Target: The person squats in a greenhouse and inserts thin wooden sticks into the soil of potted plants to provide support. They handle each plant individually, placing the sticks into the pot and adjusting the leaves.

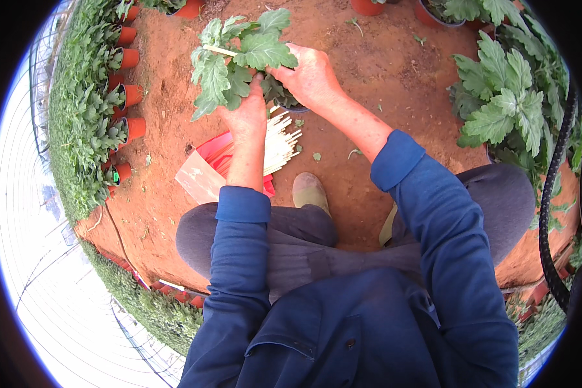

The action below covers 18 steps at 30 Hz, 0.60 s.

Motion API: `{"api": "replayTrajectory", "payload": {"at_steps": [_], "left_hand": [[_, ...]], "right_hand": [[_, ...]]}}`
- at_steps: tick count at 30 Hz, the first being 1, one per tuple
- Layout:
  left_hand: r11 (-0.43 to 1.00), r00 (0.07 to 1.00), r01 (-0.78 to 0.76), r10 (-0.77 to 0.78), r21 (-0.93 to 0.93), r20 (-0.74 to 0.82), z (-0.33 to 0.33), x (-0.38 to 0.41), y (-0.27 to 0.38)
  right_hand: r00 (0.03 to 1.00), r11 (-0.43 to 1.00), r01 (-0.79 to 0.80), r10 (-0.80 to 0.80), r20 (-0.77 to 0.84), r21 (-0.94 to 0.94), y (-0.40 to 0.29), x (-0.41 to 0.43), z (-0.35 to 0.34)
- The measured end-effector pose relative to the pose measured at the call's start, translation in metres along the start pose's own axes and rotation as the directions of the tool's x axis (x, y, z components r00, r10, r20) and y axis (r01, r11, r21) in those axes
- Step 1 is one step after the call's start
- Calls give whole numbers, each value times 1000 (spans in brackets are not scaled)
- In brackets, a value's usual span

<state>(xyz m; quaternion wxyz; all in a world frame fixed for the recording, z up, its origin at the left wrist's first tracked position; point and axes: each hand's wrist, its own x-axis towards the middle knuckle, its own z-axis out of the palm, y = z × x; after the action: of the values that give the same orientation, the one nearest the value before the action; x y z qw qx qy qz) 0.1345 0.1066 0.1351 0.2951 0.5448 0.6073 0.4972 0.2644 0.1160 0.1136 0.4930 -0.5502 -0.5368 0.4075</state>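
Note:
A leafy potted plant [266, 51] stands in front of me, with lobed grey-green leaves. A pale thin stick [219, 50] pokes up through its foliage. Below the leaves, part of the dark rim of its pot [296, 108] shows. My left hand [247, 109] grips the plant low among the leaves, its thumb up and its other fingers mostly hidden. From the right, my right hand [313, 77] holds the plant close to the left thumb, with its fingertips partly behind a leaf. Whatever lies between the fingertips is covered by foliage.
A bundle of pale sticks [281, 143] lies in a red and clear plastic bag [201, 177] under my left forearm. Rows of plants in orange pots [135, 130] line the left. Larger leafy plants [507, 106] crowd the right, beside a black braided cable [553, 174].

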Motion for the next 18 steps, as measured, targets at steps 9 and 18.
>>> {"api": "replayTrajectory", "payload": {"at_steps": [9,18], "left_hand": [[979,999,-13,4,203,41,-4,6,-14],[982,1000,-23,22,189,11,-4,4,-6]], "right_hand": [[1000,1000,6,-6,-3,14,0,-3,0],[1000,999,-7,8,-30,35,-3,-5,1]]}}
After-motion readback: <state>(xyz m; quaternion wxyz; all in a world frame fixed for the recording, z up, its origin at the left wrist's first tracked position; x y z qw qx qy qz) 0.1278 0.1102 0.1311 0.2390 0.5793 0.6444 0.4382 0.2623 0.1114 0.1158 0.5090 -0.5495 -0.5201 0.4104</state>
